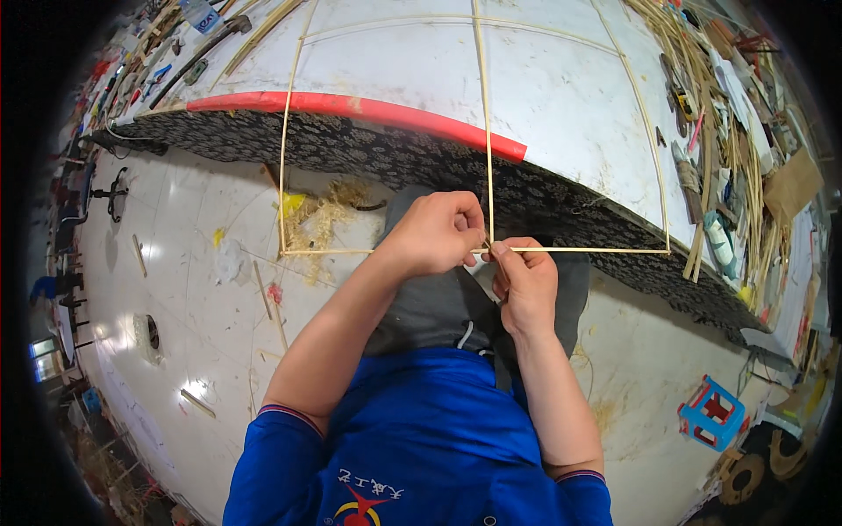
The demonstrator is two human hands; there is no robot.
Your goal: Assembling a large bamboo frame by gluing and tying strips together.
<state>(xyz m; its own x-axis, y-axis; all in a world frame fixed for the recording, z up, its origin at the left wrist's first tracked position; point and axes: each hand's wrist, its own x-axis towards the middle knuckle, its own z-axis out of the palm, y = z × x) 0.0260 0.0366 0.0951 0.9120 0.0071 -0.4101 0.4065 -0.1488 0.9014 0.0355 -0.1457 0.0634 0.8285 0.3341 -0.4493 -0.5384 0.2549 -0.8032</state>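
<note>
A rectangular frame of thin pale bamboo strips (605, 251) extends from over my lap onto the white table (395, 66). Its middle strip (483, 114) meets the near crosspiece between my hands. At this joint my left hand (443, 232) is closed, thumb and forefinger pinched together just left of the middle strip. My right hand (526, 276) pinches the same joint from the right, thumb on top. Whatever fine piece may lie between the fingertips is too small to name. The frame's near left corner hangs over the floor, past the table edge.
Red padding (360, 107) covers part of the table edge, above a dark patterned cloth (351, 140). Bamboo strips and tools crowd the table's right side; a hammer (230, 28) lies at the left. Shavings (329, 210) litter the floor. A blue stool (712, 412) stands at right.
</note>
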